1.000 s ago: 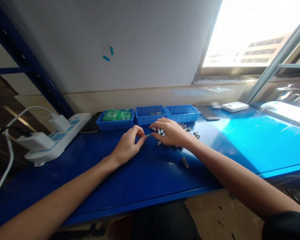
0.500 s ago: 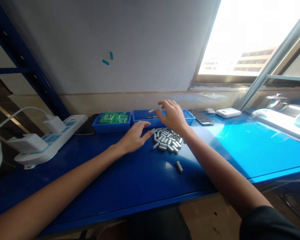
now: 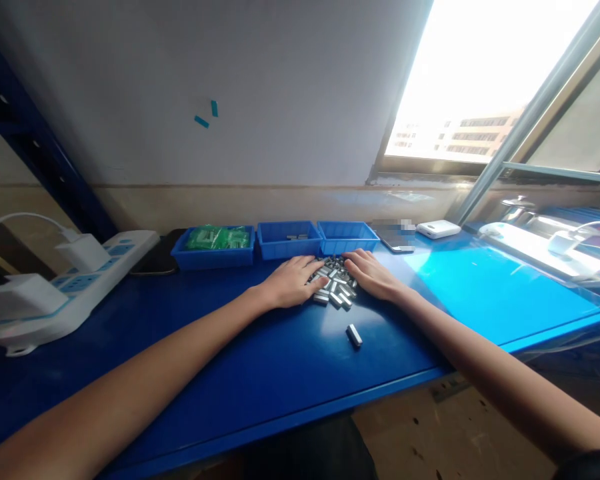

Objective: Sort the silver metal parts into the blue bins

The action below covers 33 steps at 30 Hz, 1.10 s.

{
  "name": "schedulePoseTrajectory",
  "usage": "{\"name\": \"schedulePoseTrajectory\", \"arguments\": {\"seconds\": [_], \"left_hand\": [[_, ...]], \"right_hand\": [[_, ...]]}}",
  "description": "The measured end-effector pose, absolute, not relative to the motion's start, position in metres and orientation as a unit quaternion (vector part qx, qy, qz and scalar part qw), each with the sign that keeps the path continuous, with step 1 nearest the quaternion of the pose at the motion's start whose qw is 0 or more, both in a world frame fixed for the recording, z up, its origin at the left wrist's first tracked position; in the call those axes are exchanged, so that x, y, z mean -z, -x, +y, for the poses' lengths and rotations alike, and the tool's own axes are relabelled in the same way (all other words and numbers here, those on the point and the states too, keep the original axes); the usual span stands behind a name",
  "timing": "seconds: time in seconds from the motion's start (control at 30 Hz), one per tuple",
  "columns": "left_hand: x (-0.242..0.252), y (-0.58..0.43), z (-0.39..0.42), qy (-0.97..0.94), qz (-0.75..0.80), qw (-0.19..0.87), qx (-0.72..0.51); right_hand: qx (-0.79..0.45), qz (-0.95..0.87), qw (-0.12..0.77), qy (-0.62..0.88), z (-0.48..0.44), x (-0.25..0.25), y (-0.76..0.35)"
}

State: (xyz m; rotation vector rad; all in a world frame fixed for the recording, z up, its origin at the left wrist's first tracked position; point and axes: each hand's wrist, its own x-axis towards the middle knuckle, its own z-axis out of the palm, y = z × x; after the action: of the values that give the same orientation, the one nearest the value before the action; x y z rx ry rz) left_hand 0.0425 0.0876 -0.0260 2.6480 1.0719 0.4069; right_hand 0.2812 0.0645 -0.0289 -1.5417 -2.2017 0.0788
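A pile of short silvery metal bars (image 3: 335,288) lies on the blue table, and both hands rest against its sides. My left hand (image 3: 294,281) covers the pile's left edge, fingers stretched out and thumb on the bars. On the opposite side my right hand (image 3: 373,275) lies palm down with its fingers extended over the edge of the pile. Nothing is gripped in either hand. One separate bar (image 3: 354,335) lies nearer the table's front. Behind the pile, a few bars are inside the middle blue bin (image 3: 280,251).
To the left is a blue bin (image 3: 213,260) of green packets; to the right, another blue bin (image 3: 347,247). A white power strip (image 3: 85,287) with plugs sits at far left. A dark phone (image 3: 397,241) and a white box-like device (image 3: 437,229) lie on the right.
My right hand has come down from above the bins to the pile's right side; the bar near its fingertips is gone from there. My left hand has moved right onto the pile.
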Motion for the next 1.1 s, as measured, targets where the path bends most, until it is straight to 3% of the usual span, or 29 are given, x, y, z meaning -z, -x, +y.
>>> {"name": "schedulePoseTrajectory", "arguments": {"seconds": [0.3, 0.63, 1.1], "left_hand": [[0.026, -0.029, 0.071, -0.901, 0.366, 0.148, -0.176], [0.01, -0.008, 0.033, -0.899, 0.406, 0.139, -0.087], [0.018, 0.026, 0.032, -0.889, 0.429, 0.128, -0.093]], "right_hand": [[-0.047, -0.804, 0.284, 0.52, 0.071, 0.028, -0.262], [-0.072, -0.837, 0.239, 0.486, 0.069, 0.023, -0.235], [-0.074, -0.855, 0.205, 0.471, 0.071, 0.023, -0.213]]}}
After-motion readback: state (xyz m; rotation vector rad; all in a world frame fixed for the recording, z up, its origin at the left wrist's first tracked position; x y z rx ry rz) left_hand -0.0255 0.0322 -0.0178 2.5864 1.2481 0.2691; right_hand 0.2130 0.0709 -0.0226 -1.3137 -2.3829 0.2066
